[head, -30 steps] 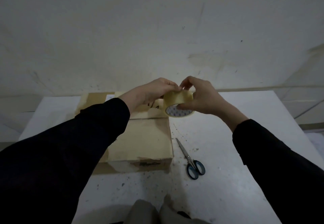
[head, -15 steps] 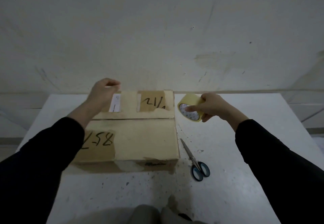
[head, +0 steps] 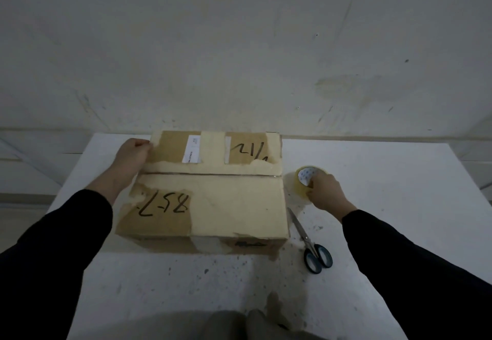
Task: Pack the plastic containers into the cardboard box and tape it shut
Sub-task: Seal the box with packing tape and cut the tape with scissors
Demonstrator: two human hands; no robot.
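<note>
**Both hands busy: box on the left, tape on the right**

My left hand (head: 133, 157) sits at the far left corner of the cardboard box (head: 213, 206). The fingers are curled in tight, and the thumb lies against the edge of the far flap, gripping it there. My right hand (head: 326, 193) is curled round the near side of the tape roll (head: 306, 178), holding it. The roll is tilted, with its printed core facing up. It sits low by the table (head: 386, 219), just beside the right end of the box, about level with the seam. I cannot tell whether it touches the tabletop.

Both top flaps of the box are down and meet in a seam running left to right. What is inside is hidden. There is black handwriting on the near flap and on the far one, and a white label (head: 193, 149) on the far flap. Pale patches show where the surface is torn.

The scissors (head: 311, 243) lie closed on the table near the box's near right corner, handles toward me.

The table is white and speckled with dark flecks. Behind it is a plain, scuffed pale wall (head: 239, 46). The light is dim. Both my sleeves are dark.
</note>
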